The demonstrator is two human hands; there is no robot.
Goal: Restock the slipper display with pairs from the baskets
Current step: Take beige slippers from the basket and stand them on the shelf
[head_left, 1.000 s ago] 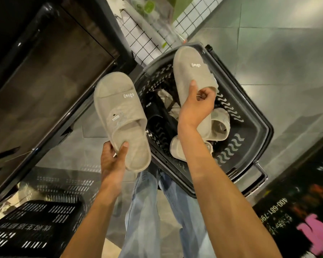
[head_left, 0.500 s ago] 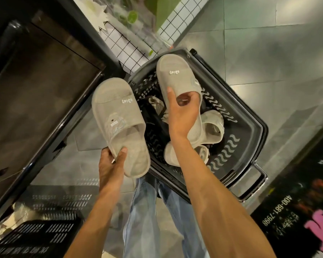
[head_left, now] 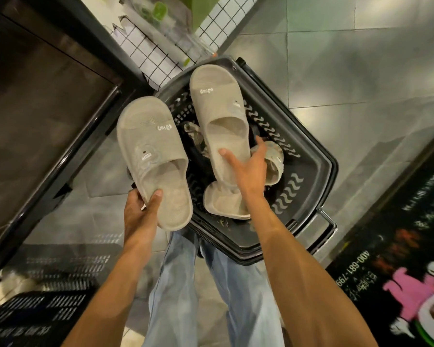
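Two matching beige slippers are held above the floor. My left hand (head_left: 142, 209) grips the heel of the left slipper (head_left: 150, 156), toe pointing away from me. My right hand (head_left: 246, 169) holds the heel end of the right slipper (head_left: 218, 113) over the black basket (head_left: 308, 176), thumb on the insole and fingers wrapped around its side. Inside the basket lie more beige slippers (head_left: 223, 204) and a dark one (head_left: 198, 156), partly hidden by my hand and the held slipper.
A dark display shelf (head_left: 43, 113) runs along the left. A second black crate (head_left: 35, 296) sits at the lower left. A white wire grid rack (head_left: 148, 51) stands behind the basket. A dark printed floor mat (head_left: 398, 259) lies at the right. My jeans-clad legs (head_left: 211, 296) are below.
My right hand slid from the strap opening down to the heel end of the right slipper. Both slippers stay raised, and the view has shifted slightly.
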